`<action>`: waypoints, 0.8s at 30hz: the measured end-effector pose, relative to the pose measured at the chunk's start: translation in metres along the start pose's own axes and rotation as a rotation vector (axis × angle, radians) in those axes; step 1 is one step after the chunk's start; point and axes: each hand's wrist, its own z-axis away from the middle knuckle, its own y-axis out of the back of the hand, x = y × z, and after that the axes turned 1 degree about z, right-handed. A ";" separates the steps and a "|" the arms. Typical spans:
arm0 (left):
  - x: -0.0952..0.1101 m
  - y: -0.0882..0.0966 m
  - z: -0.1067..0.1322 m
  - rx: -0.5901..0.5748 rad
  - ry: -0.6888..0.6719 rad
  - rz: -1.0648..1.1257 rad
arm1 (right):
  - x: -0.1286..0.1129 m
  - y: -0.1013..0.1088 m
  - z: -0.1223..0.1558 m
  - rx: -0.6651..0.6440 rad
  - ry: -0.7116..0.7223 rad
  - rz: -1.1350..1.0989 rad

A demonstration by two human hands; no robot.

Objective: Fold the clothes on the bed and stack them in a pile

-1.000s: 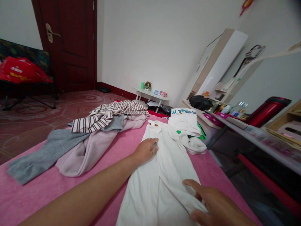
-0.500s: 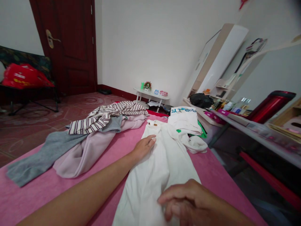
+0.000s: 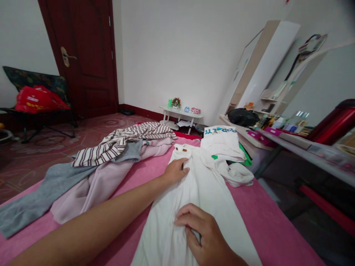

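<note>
A white long-sleeved shirt (image 3: 213,192) lies stretched along the pink bed cover (image 3: 244,207), its collar at the far end and one sleeve bunched at the right. My left hand (image 3: 176,170) rests on the shirt just below the collar, thumb and fingers apart. Nearer to me, my right hand (image 3: 201,229) touches the lower part of the shirt with bent fingers, and a gap shows between thumb and forefinger. The cloth is creased around these fingertips.
Left lie a striped garment (image 3: 101,151), grey clothing (image 3: 41,194) and a pale pink garment (image 3: 105,181). A folded white printed shirt (image 3: 222,145) sits at the far right. A cluttered table (image 3: 307,147) borders the bed on the right; a chair (image 3: 41,77) holds a red bag (image 3: 39,99).
My right hand has moved forward and left and come down onto the shirt. The left hand stays near the collar. The view has shifted slightly.
</note>
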 end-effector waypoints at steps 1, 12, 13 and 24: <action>0.001 -0.001 -0.011 -0.011 0.002 -0.010 | 0.002 0.000 -0.001 0.014 0.037 -0.029; -0.002 -0.017 -0.105 0.050 -0.022 0.037 | 0.009 0.011 -0.001 0.168 0.150 -0.203; -0.002 -0.017 -0.111 0.064 -0.027 0.052 | 0.009 0.011 -0.002 0.202 0.148 -0.197; -0.035 -0.031 -0.128 -0.001 -0.047 0.097 | 0.020 -0.002 -0.008 0.043 0.231 0.176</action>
